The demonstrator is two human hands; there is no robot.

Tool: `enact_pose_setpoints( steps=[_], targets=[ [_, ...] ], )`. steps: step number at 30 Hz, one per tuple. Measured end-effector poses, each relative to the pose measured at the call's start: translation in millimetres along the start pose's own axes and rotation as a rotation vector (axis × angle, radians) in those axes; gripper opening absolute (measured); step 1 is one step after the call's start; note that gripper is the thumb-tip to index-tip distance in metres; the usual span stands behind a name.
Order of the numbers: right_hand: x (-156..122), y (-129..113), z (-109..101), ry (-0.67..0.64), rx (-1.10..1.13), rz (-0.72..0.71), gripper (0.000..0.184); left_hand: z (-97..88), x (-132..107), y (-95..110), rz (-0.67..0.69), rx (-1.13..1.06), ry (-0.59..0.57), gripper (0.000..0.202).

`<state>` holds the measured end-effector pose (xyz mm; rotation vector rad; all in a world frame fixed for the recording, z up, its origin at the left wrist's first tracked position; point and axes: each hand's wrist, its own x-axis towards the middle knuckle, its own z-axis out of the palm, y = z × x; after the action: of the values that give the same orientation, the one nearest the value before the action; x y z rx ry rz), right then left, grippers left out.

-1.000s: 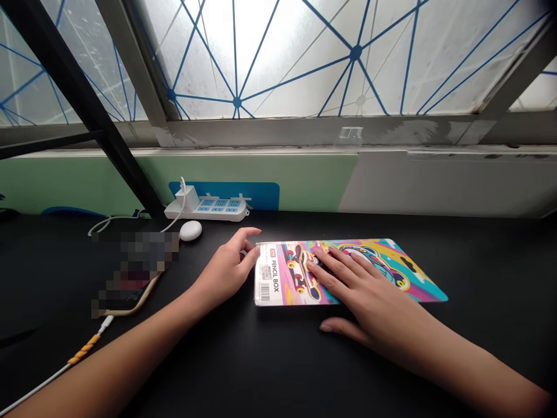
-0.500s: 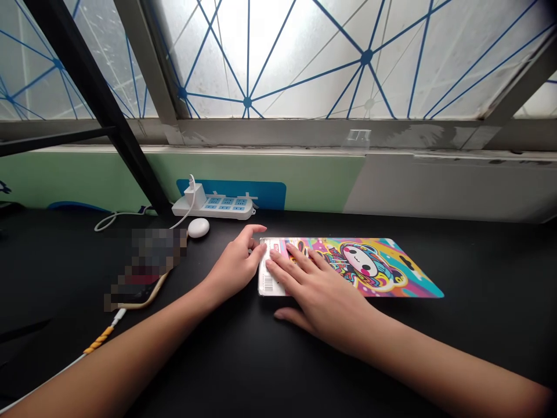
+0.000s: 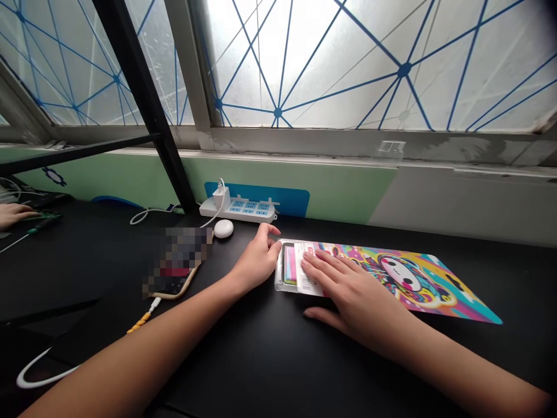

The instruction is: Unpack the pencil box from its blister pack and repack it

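On the black tabletop [image 3: 270, 360] before you lies the flat, brightly printed cartoon pencil box [image 3: 391, 278], near its far edge. Your right hand [image 3: 348, 293] rests on the box's left part, fingers extended and pressing flat, gripping nothing. Your left hand [image 3: 256, 261] is loosely curled, fingertips touching the box's clear plastic left end. Beyond sit a white power strip [image 3: 239, 208] and a small white oval device [image 3: 223, 229].

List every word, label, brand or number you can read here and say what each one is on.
No text reads clearly.
Pencil box: the white label strip at its left end, under the right hand, is too blurred and covered to read.
Power strip: no legible marking.
Phone: screen blurred out.
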<state>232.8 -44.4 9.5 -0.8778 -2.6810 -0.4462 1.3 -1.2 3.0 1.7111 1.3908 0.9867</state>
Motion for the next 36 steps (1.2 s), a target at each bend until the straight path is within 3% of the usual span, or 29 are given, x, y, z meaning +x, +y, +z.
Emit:
enact_pose_setpoints(
  steps=[4,8,11,14,17,20,23,27,30,36],
  targets=[
    [-33.5,23.6,-2.0,0.065,-0.049,0.001,0.049,-11.2,3.0,1.6,0.008,0.123,-0.020,0.016],
    [-58.6,42.0,-4.7,0.102,-0.068,-0.014,0.039,-37.2,11.1,1.0,-0.014,0.311,-0.015,0.012],
    [-60.7,43.9,-5.9,0.089,-0.053,-0.010,0.041,-56.4,14.2,0.7,-0.049,0.486,0.010,0.010],
    [-55.2,38.9,-6.4,0.074,-0.018,0.005,0.042,-64.2,12.8,2.6,-0.067,0.648,0.055,0.016],
    [-51.7,33.1,-8.2,0.070,0.008,0.036,0.044,-57.5,8.6,7.1,-0.013,0.762,0.101,0.029],
    [-51.7,28.9,-10.9,0.049,0.007,0.053,0.043,-39.1,0.0,14.9,0.245,0.835,0.105,0.037],
    [-52.1,26.6,-11.6,0.028,-0.006,0.062,0.045,-15.9,-13.7,23.1,0.483,0.761,-0.035,0.040],
    [-51.8,28.4,-8.6,0.003,-0.017,0.069,0.047,4.4,-27.4,24.9,0.507,0.797,-0.295,0.062],
    [-51.6,32.5,-6.9,-0.006,0.031,0.078,0.050,3.4,-25.9,19.6,0.475,0.815,-0.336,0.069],
    [-53.5,38.0,-10.3,-0.031,0.134,0.102,0.057,-13.5,-12.1,17.3,0.423,0.749,-0.370,0.063]
  ],
)
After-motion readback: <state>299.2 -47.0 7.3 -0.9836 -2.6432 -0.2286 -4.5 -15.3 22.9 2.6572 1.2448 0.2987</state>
